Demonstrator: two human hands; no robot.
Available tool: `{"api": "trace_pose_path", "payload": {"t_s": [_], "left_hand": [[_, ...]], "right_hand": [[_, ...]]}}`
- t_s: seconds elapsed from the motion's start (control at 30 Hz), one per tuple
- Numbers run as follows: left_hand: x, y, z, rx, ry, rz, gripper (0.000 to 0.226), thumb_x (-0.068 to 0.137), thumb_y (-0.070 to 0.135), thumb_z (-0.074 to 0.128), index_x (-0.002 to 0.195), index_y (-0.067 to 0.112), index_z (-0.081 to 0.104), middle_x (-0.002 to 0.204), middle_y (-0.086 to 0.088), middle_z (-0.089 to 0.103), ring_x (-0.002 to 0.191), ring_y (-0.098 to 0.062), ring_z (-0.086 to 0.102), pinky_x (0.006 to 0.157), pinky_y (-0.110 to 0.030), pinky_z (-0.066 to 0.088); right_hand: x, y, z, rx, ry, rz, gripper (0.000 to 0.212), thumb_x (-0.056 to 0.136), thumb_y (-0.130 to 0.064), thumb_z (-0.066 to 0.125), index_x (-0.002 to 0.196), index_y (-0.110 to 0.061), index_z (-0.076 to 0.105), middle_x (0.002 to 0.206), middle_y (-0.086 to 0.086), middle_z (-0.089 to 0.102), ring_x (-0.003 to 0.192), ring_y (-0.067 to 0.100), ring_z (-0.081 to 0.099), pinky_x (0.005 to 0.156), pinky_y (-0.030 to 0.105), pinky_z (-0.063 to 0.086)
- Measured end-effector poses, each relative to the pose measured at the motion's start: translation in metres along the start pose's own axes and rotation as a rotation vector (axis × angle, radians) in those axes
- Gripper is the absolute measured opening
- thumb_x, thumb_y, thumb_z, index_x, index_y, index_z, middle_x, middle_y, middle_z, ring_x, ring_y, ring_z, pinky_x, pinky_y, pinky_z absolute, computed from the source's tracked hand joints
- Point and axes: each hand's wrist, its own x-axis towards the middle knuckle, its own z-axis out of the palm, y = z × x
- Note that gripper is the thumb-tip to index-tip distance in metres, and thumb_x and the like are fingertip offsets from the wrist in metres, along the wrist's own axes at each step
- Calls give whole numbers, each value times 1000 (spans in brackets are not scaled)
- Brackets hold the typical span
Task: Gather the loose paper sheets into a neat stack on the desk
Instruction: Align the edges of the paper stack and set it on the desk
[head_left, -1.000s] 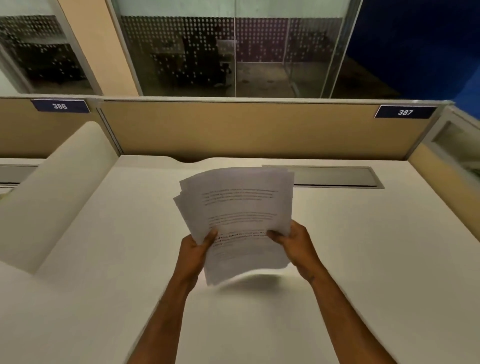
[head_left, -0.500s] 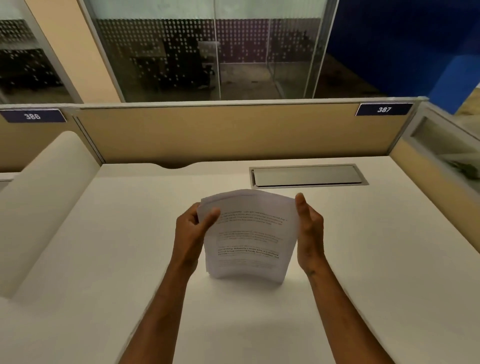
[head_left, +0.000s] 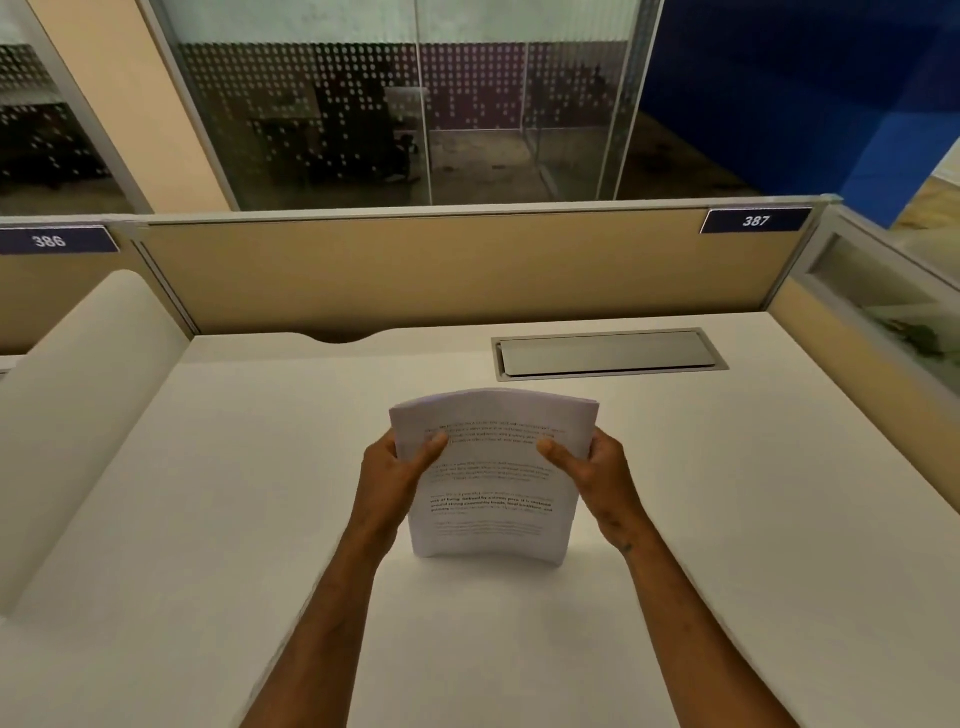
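A bundle of white printed paper sheets (head_left: 492, 499) stands upright on its bottom edge on the white desk (head_left: 208, 519), bowed slightly toward me, its edges nearly flush. My left hand (head_left: 395, 470) grips its left side with the thumb across the front page. My right hand (head_left: 597, 475) grips the right side the same way. Text lines show on the front sheet. The sheets behind it are hidden.
A grey metal cable flap (head_left: 608, 353) is set into the desk behind the sheets. A tan partition (head_left: 441, 275) with label 387 (head_left: 754, 221) closes the back, a glass-topped divider (head_left: 883, 322) the right, a white curved divider (head_left: 78, 395) the left.
The fanned, uneven sheets held in the air have been brought down and stood on the desk. Both hands shifted up to the sides, and the edges are now squared.
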Motion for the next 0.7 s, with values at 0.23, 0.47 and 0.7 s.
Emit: {"api": "trace_pose_path", "payload": {"t_s": [0.23, 0.47, 0.7], "left_hand": [[-8, -7, 5, 19, 37, 70, 15, 97, 29, 56, 99, 28, 71, 85, 11, 78, 76, -13, 74, 62, -24, 60], [-30, -41, 16, -34, 89, -26, 19, 94, 33, 61, 108, 25, 70, 98, 4, 77, 93, -24, 73, 77, -41, 63], [-26, -21, 13, -57, 98, -14, 31, 79, 41, 76, 104, 23, 69, 93, 8, 78, 91, -19, 73, 70, -28, 60]], "right_hand": [[-3, -2, -1, 32, 60, -10, 12, 86, -27, 69, 94, -36, 68, 90, -9, 75, 82, 17, 73, 67, 28, 62], [-17, 31, 8, 3, 17, 93, 14, 89, -28, 66, 97, -38, 70, 93, -6, 76, 92, 24, 72, 76, 38, 63], [-14, 2, 2, 68, 31, 23, 47, 74, -67, 63, 102, -29, 67, 92, -1, 73, 88, 21, 72, 66, 27, 60]]}}
